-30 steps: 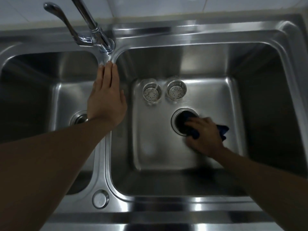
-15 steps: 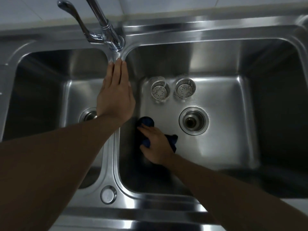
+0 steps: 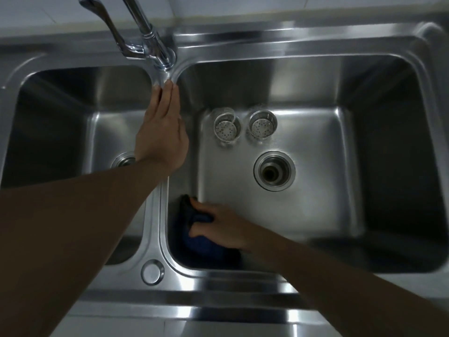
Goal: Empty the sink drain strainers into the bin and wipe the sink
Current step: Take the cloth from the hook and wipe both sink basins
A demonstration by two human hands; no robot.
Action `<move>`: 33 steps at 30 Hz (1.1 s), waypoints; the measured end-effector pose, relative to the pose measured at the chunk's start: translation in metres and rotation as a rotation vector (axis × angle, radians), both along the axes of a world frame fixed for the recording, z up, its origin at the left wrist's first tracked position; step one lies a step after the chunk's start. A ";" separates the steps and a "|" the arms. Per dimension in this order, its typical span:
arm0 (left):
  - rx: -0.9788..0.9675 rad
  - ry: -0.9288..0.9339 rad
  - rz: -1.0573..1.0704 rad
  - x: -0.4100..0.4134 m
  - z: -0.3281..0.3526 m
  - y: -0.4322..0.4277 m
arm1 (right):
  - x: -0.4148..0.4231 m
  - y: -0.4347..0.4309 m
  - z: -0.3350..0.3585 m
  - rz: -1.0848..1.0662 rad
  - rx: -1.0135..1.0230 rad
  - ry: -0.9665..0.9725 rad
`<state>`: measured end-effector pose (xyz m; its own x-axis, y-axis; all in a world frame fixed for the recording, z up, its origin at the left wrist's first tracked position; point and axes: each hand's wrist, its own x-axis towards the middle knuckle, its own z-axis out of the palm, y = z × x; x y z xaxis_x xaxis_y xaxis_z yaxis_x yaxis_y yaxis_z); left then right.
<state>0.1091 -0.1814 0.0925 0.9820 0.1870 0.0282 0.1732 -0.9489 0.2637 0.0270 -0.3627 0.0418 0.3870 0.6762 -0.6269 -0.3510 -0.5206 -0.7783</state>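
The right hand [image 3: 223, 227] grips the blue cloth [image 3: 194, 242] in the basin's [image 3: 315, 190] front left corner to wipe, while the left hand [image 3: 162, 132] rests flat on the divider [image 3: 155, 227], likely for balance.

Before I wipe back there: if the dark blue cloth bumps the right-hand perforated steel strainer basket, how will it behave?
The perforated steel strainer basket looks small and thin-walled, so probably light and easily shoved. It stands upright on the smooth steel basin floor, so it would likely slide. Being round, it may roll if tipped.
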 end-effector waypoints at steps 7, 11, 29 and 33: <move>0.087 0.017 -0.002 0.001 0.000 -0.002 | 0.035 -0.065 0.007 0.713 -0.393 -0.232; 0.084 0.015 -0.005 0.001 -0.002 -0.001 | 0.058 -0.142 -0.022 0.844 -0.616 -0.237; 0.087 0.018 0.004 0.002 0.000 -0.004 | 0.013 -0.040 -0.045 0.628 -0.190 -0.632; 0.087 0.011 0.005 0.002 -0.002 -0.003 | 0.046 -0.076 -0.062 0.526 -0.322 -1.039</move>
